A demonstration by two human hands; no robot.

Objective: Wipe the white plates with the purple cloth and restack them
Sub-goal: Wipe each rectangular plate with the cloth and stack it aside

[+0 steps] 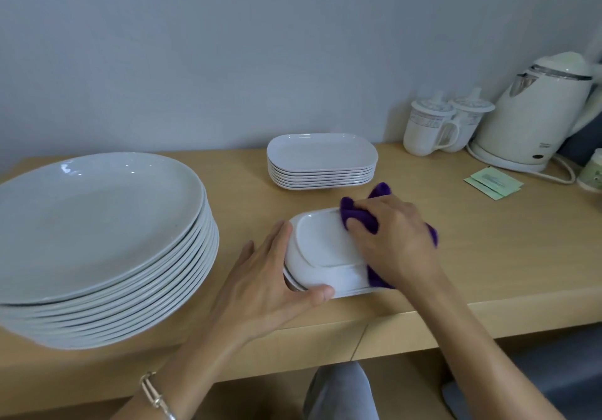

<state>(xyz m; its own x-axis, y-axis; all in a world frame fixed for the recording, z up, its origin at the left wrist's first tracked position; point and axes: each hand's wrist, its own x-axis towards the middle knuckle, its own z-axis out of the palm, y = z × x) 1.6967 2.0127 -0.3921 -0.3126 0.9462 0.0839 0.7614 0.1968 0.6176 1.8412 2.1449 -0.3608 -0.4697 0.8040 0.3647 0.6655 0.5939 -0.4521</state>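
A small white rectangular plate (322,250) lies upside down on another plate near the table's front edge. My left hand (260,286) holds its left end, fingers along the far side and thumb on the near side. My right hand (394,237) grips the bunched purple cloth (361,217) and presses it on the plate's right part. Behind them stands a stack of several small rectangular plates (322,160). A tall stack of large round white plates (104,243) fills the left side.
The wooden table (488,250) runs to a wall behind. At the back right stand two lidded mugs (436,126) and a white electric kettle (537,113) with its cord. Green sachets (493,182) lie near the kettle. My knee shows below the front edge.
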